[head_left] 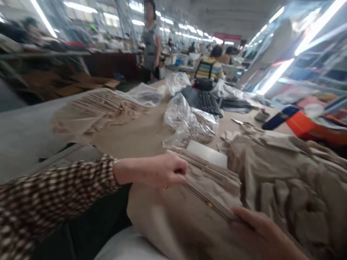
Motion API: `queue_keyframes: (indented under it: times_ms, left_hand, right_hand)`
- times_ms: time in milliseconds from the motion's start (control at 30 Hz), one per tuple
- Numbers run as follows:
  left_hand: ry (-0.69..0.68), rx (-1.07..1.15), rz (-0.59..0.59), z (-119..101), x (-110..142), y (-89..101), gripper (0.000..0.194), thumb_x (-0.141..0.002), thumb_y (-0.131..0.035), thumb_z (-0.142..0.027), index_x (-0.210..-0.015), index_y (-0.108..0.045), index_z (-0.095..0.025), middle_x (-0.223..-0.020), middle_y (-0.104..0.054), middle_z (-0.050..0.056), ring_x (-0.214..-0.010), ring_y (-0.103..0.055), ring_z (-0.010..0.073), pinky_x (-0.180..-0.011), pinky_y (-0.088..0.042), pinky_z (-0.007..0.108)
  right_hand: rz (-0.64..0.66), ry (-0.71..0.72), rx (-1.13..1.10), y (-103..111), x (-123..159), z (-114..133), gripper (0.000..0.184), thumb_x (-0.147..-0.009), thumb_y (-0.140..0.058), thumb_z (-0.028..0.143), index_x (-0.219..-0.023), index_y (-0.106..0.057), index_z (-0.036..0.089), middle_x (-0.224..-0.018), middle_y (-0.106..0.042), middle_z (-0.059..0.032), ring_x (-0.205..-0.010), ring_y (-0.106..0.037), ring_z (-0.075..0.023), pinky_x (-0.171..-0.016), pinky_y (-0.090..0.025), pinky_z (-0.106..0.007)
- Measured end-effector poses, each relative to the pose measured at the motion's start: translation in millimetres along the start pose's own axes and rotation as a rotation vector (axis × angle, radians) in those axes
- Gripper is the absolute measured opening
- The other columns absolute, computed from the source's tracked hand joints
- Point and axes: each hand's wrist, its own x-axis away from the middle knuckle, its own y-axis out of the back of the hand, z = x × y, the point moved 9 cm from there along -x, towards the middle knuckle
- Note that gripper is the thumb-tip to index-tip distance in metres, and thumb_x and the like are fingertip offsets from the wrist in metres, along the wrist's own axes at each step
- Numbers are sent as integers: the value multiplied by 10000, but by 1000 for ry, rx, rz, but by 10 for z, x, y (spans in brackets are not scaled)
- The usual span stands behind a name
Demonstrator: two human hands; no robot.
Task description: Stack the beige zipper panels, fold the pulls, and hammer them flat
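Observation:
A beige garment (170, 213) drapes over the near table edge, its long stitched band stretched between my two hands. A small shiny metal fastener sits midway along this band. My left hand (162, 171) is closed, pinching the band's far end between thumb and curled fingers. At the lower right, my right hand (261, 231) closes round the other end, partly blurred. Just beyond the held band lie more folded beige bands (208, 168) with metal fasteners, beside a pale flat card (207, 153).
To the right is a heap of beige garments (282, 169), with scissors (244, 124) behind it. Clear plastic bags (177, 110) lie mid-table and beige pieces (100, 108) at left. An orange box (303, 126) stands at right. A person (151, 47) stands beyond the table.

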Motion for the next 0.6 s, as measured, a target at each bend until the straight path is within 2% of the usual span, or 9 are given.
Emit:
queue_keyframes:
  times_ms: [100, 200, 333, 400, 500, 600]
  left_hand:
    - [27, -36, 30, 275, -231, -58, 153, -853, -533, -256, -728, -551, -170, -619, -532, -52, -543, -490, 89, -496, -345, 195]
    - [24, -312, -14, 434, -522, -106, 190, -865, -537, -284, -724, -597, -171, -689, -611, -7, -622, -553, 124, -560, -387, 219]
    - [131, -647, -28, 625, -801, -210, 228, -898, -538, -345, -863, -673, -165, -872, -696, 73, -809, -654, 202, -694, -476, 264]
    - [171, -694, -11, 660, -872, -276, 249, -901, -541, -343, -925, -684, -141, -928, -705, 114, -866, -671, 242, -745, -502, 302]
    - [172, -712, 24, 645, -933, -345, 251, -887, -555, -307, -960, -693, -110, -979, -706, 155, -923, -672, 277, -800, -511, 339]
    - [163, -706, 68, 647, -975, -341, 234, -865, -559, -286, -910, -711, -114, -942, -712, 146, -871, -675, 265, -742, -511, 310]
  right_hand:
    - [66, -123, 75, 22, -7, -167, 333, -891, -459, 417, -659, -544, 195, -620, -575, -6, -585, -537, -144, -517, -387, -240]
    - [78, -148, 318, 72, -336, -311, 348, -936, -387, 386, -686, -536, 194, -667, -598, -27, -638, -559, -163, -603, -391, -273]
    - [93, -137, 648, -32, -728, -526, 333, -968, -391, 325, -815, -646, 176, -863, -682, -91, -838, -619, -223, -758, -419, -325]
    - [88, -115, 712, -109, -804, -595, 328, -969, -415, 313, -841, -675, 160, -928, -687, -113, -923, -614, -244, -819, -421, -338]
    - [50, -81, 761, -159, -803, -621, 320, -966, -444, 304, -837, -696, 154, -926, -679, -115, -944, -599, -246, -858, -415, -338]
    - [27, -56, 730, -162, -770, -611, 317, -962, -458, 285, -818, -707, 154, -920, -672, -107, -934, -585, -237, -861, -414, -333]
